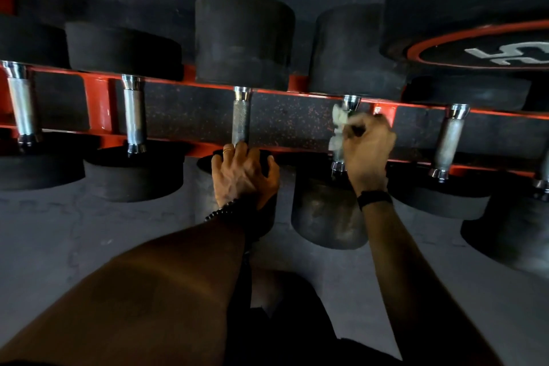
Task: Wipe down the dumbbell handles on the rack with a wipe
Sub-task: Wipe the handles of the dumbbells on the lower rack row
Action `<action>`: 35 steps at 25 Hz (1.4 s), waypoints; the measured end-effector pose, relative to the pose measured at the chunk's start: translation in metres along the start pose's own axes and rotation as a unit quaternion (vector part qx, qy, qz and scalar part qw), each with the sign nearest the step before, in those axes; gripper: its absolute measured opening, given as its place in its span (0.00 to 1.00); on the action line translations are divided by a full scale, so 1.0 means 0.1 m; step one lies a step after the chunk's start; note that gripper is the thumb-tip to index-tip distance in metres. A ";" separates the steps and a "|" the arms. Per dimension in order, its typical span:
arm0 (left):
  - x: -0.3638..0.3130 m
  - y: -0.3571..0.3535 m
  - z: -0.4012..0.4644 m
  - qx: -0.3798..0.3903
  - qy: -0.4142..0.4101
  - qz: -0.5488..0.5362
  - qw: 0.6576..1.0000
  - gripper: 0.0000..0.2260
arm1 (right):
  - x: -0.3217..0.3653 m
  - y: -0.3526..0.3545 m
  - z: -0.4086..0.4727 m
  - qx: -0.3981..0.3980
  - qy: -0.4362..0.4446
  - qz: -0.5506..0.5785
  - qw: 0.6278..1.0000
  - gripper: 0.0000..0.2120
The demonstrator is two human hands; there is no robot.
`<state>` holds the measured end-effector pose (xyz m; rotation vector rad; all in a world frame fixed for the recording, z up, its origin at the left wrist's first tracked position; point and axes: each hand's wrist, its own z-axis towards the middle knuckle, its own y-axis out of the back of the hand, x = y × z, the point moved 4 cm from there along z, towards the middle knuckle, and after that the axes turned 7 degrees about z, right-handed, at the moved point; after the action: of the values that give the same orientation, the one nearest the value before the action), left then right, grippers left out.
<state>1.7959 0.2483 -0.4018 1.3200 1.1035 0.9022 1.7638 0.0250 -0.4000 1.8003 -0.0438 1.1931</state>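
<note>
Several black dumbbells with chrome handles lie across a red rack (98,104). My right hand (368,145) grips a white wipe (338,125) wrapped round the handle of the fourth dumbbell (350,102); most of that handle is hidden by the wipe and my fingers. My left hand (243,175) rests spread over the near black head of the third dumbbell, fingertips at the base of its knurled handle (241,116). The near head (326,214) of the fourth dumbbell sits just below my right wrist.
Two more handles (22,104) (134,116) stand to the left and one (450,142) to the right. A large black dumbbell head with a red ring (475,47) overhangs from an upper tier at top right. Grey floor lies below the rack.
</note>
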 end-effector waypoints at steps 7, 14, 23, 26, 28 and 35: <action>0.00 -0.01 0.00 0.009 0.000 0.009 1.000 0.14 | 0.07 0.01 0.23 -0.021 0.004 -0.009 1.000 0.07; 0.01 -0.01 0.02 0.011 -0.001 0.013 1.000 0.15 | -0.10 0.14 -0.32 0.002 -0.038 -0.024 0.999 0.05; 0.01 0.00 0.01 0.008 -0.006 0.014 1.000 0.15 | -0.17 0.20 -0.31 0.035 -0.001 -0.019 0.999 0.06; 0.00 0.00 0.01 0.019 -0.006 0.016 1.000 0.16 | -0.07 0.11 0.13 -0.012 -0.017 0.020 1.000 0.09; -0.01 -0.01 0.00 0.019 -0.005 0.017 1.000 0.16 | -0.06 0.04 0.29 -0.019 -0.033 0.057 0.998 0.11; 0.00 0.00 0.01 0.011 -0.004 0.011 1.000 0.15 | -0.12 0.14 -0.03 0.004 -0.075 0.029 0.997 0.09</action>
<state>1.7967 0.2483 -0.4020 1.3551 1.0972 0.9030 1.7485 0.0135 -0.3990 1.9039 -0.1786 1.0984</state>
